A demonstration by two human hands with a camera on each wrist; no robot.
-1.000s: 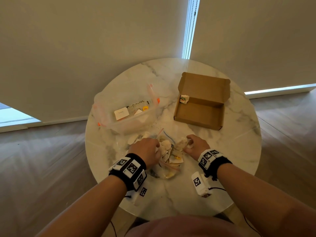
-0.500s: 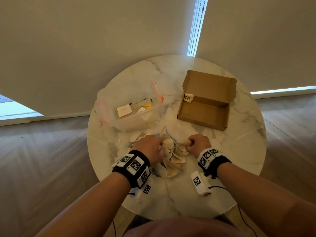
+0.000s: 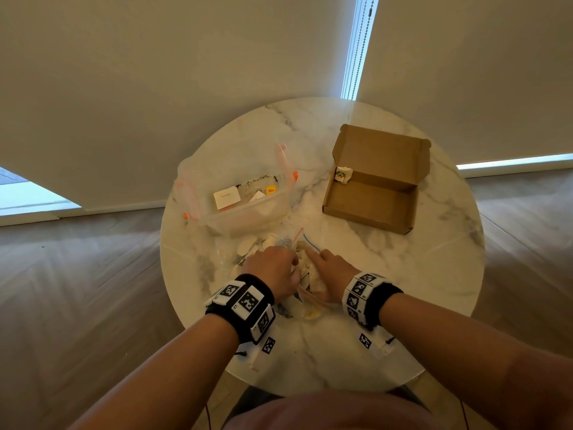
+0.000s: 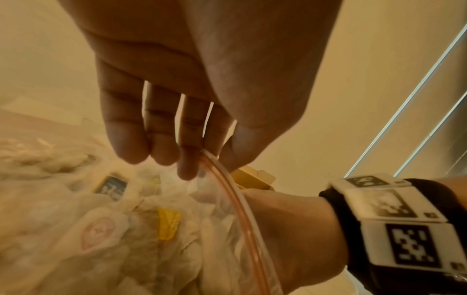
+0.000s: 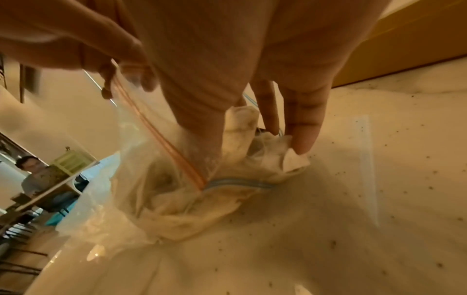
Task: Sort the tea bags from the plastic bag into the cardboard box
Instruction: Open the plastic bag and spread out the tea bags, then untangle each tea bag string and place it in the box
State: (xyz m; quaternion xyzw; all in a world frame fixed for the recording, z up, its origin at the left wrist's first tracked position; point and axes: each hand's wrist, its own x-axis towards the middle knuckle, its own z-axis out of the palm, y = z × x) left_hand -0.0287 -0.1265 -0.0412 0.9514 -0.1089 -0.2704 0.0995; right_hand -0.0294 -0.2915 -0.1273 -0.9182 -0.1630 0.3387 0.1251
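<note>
A clear zip plastic bag full of pale tea bags lies on the marble table near me. My left hand pinches the bag's pink zip edge between thumb and fingers, holding the mouth up. Reaching into that mouth, my right hand has its thumb and fingers either side of a crumpled tea bag, pinching it. The open cardboard box stands at the far right with one tea bag in its back left corner.
A clear plastic tub with orange clips, holding a white card and small packets, stands at the far left. Loose tea crumbs speckle the round table between tub and box. The table's edge curves close on every side.
My right hand was curled beside the bag; now its fingers stretch forward into the bag's mouth onto the tea bags. The left hand keeps its hold on the bag's edge.
</note>
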